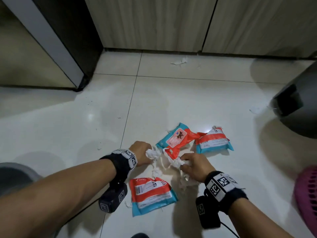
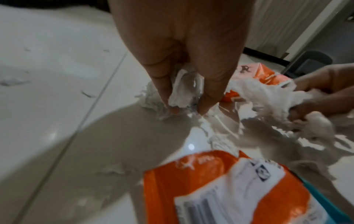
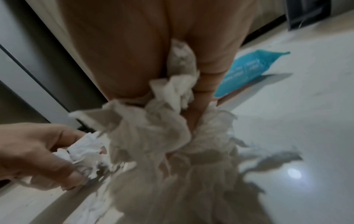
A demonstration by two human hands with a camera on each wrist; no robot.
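I have both hands low over the white tile floor (image 1: 68, 126), working in a litter of shredded tissue. My left hand (image 1: 139, 152) is closed round a small wad (image 1: 151, 154) of white tissue, thumb and fingers pinching it with the fingertips down at the floor. My right hand (image 1: 195, 166) is curled round a bigger bunch (image 1: 180, 163), and ragged ends of it hang out below the fingers toward the tiles. The two hands are near each other but apart, with loose strands (image 1: 157, 172) lying on the floor between them. A torn pack (image 1: 175, 140), orange and blue, lies just beyond the hands, and a second pack (image 1: 213, 143) sits just beside it to the right. A third pack (image 1: 151, 194) lies label up nearer me, between my wrists. One scrap (image 1: 179, 61) rests well apart by the cabinet (image 1: 154, 23) base. A grey bin (image 1: 295, 103) stands at the right, with a pink basket (image 1: 307, 194) at the frame's edge.
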